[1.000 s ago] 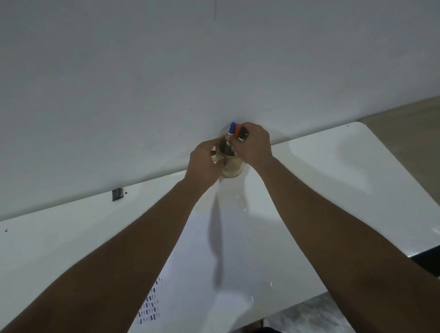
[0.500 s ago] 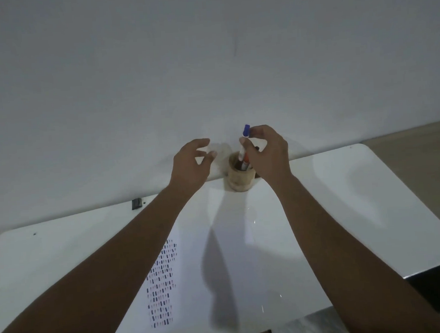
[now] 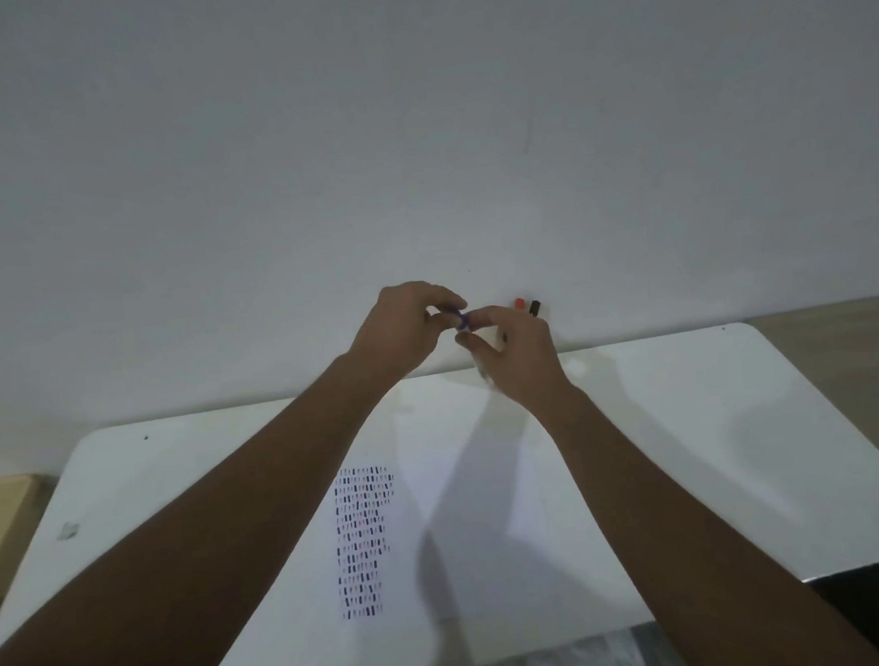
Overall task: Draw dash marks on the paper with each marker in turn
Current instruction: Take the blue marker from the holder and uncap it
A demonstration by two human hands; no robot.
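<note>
Both hands meet above the far side of the white table (image 3: 691,446). My right hand (image 3: 519,359) holds a marker with a blue cap (image 3: 461,322), its white body blurred below the fingers. My left hand (image 3: 401,330) pinches the blue cap end. Behind my right hand the red cap (image 3: 519,303) and black cap (image 3: 534,307) of two other markers stick up; their holder is hidden by the hand. The white paper (image 3: 469,511) lies between my forearms, with several rows of short dash marks (image 3: 362,538) on its left part.
A plain wall rises right behind the table. A small grey scrap (image 3: 68,530) lies near the table's left edge. A wooden surface (image 3: 1,514) shows at far left, patterned floor and a dark shape below the front edge.
My right hand has lifted the blue-capped marker out of the holder and moved it left. My left hand has closed on its cap. The camera has tilted down, showing more of the paper.
</note>
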